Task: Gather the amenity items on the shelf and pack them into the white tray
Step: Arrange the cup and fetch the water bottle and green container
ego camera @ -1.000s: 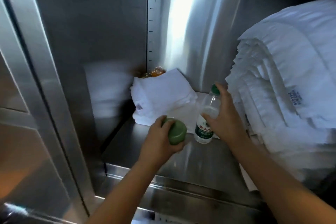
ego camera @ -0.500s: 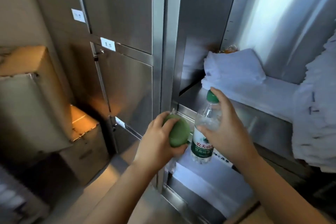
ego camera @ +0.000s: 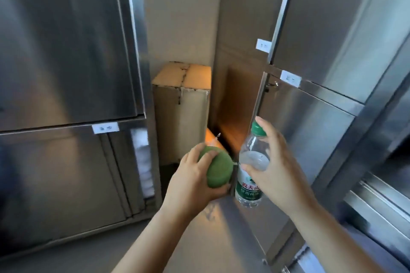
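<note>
Carry phase: our left hand [ego camera: 192,184] cups the green item [ego camera: 219,168]; our right hand [ego camera: 278,173], just beside it, wraps the bottle [ego camera: 248,188], cap up. We hold both firmly while seeking the tray, unseen.

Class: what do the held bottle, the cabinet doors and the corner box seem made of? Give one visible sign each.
Bottle: likely clear plastic, glossy; see-through wall, green cap. Cabinet doors: apparently brushed stainless steel; grey sheen, blurred reflections. Box: brown cardboard, matte; ragged flap seam on top.
</note>
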`<control>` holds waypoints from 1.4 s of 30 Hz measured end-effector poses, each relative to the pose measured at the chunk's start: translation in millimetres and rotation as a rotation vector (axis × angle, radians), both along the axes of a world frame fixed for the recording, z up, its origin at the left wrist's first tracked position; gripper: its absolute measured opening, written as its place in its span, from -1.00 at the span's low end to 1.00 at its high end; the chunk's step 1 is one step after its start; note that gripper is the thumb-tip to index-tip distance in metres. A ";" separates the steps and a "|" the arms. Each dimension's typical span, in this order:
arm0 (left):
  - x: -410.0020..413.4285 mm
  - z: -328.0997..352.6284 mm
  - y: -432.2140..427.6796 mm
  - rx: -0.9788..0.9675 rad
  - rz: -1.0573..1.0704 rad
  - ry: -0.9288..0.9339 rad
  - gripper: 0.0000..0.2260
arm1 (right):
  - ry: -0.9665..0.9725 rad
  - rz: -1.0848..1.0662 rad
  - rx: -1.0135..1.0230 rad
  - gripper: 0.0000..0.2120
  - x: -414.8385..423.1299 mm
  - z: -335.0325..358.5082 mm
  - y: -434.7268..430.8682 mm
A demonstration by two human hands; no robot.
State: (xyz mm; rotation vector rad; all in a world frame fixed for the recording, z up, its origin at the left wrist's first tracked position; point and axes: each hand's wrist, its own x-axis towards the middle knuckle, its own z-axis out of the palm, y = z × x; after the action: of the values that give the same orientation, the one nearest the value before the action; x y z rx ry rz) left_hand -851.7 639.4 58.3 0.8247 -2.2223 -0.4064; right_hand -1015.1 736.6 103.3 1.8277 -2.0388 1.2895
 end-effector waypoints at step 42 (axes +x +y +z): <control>632.6 0.6 -386.2 0.084 1.230 -0.049 -0.35 | -0.124 1.124 0.043 -0.03 642.0 -12.9 -606.7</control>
State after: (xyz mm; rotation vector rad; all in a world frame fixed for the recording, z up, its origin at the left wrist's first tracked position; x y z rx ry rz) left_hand -219.0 253.1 58.9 2.0076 -1.3471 0.1353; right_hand -373.1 130.0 90.3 3.1236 -0.9585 1.5245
